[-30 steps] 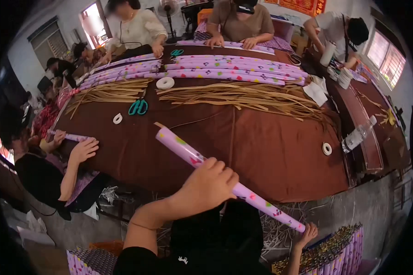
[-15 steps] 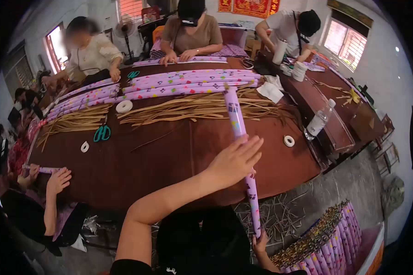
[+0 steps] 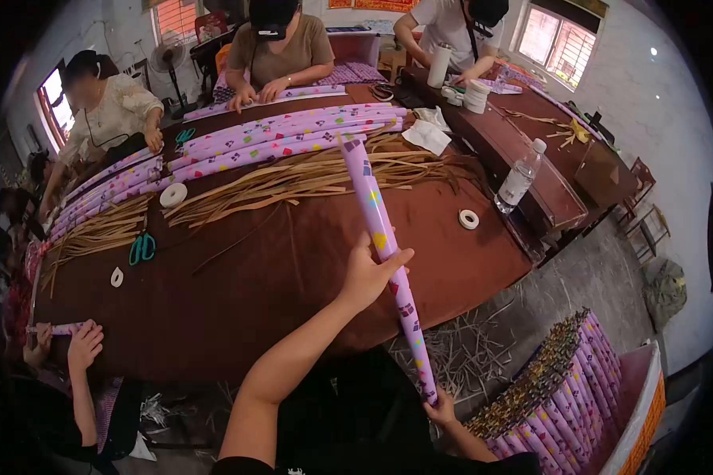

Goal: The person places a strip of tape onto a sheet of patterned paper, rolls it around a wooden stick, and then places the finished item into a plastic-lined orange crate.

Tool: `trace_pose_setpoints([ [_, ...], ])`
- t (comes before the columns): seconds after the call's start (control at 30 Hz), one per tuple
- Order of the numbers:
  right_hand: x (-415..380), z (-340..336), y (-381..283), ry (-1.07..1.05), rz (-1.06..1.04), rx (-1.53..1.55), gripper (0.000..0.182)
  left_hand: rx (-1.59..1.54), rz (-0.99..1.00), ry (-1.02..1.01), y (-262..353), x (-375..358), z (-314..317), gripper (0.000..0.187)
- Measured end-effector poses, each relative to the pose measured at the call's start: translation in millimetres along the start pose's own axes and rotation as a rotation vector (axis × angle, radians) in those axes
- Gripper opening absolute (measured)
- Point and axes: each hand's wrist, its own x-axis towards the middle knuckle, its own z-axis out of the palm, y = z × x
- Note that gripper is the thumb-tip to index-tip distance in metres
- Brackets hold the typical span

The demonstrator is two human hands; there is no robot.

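A long tube wrapped in purple patterned paper (image 3: 384, 229) slants from over the table down toward my lap. My left hand (image 3: 370, 273) is closed round its middle, the thumb lying across the paper and the fingers behind it. My right hand (image 3: 442, 409) grips the tube's lower end, beyond the table's front edge. The tube's upper tip hangs over brown flat strips (image 3: 293, 186) spread on the table. Behind those strips lie several similar purple tubes (image 3: 277, 131) side by side.
The brown-covered table (image 3: 253, 293) bears white tape rolls (image 3: 173, 195), teal-handled scissors (image 3: 142, 248) and a clear bottle (image 3: 520, 176). At lower right, bundled purple tubes (image 3: 562, 396) fill a box. Several co-workers work around the tables; one's hands (image 3: 85, 346) hold a purple piece at left.
My left hand has turned from lying with spread fingers over the tube to wrapping round it. The tube tilts more to the left at its top. The view has shifted right.
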Motion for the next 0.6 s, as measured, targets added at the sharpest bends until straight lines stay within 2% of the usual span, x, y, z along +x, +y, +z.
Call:
trace_pose_setpoints([
  [0.03, -3, 1, -6, 0.001, 0.012, 0.000, 0.036, 0.054, 0.028, 0.040, -1, 0, 3, 0.047],
  [0.1, -9, 3, -20, 0.150, 0.119, 0.178, 0.041, 0.051, 0.027, 0.041, -5, 1, 1, 0.048],
  [0.13, -11, 7, -15, 0.215, 0.029, 0.143, 0.044, 0.053, 0.036, 0.051, -7, 2, 0, 0.050],
  [0.23, -19, 10, -3, 0.143, 0.109, 0.185, 0.043, 0.034, 0.020, 0.039, -12, 3, -2, 0.054],
  [0.3, -21, 8, -7, 0.193, 0.095, 0.201, 0.038, 0.061, -0.003, 0.023, -15, 3, -6, 0.057],
  [0.37, -25, 5, -4, 0.143, 0.136, 0.243, 0.031, 0.085, 0.113, -0.079, -26, 8, -10, 0.065],
  [0.4, -22, 0, -13, 0.161, 0.124, 0.236, 0.029, 0.070, 0.074, -0.144, -25, 4, -9, 0.068],
  [0.47, -15, -15, -48, 0.268, 0.085, 0.252, 0.024, 0.159, 0.102, -0.149, -41, -1, -10, 0.061],
  [0.53, -2, -20, -63, 0.454, 0.014, 0.326, 0.026, 0.235, 0.022, -0.197, -21, -7, 2, 0.051],
  [0.6, 11, -17, -76, 0.501, 0.257, 0.900, 0.029, 0.321, -0.024, -0.207, -10, -10, 8, 0.035],
])
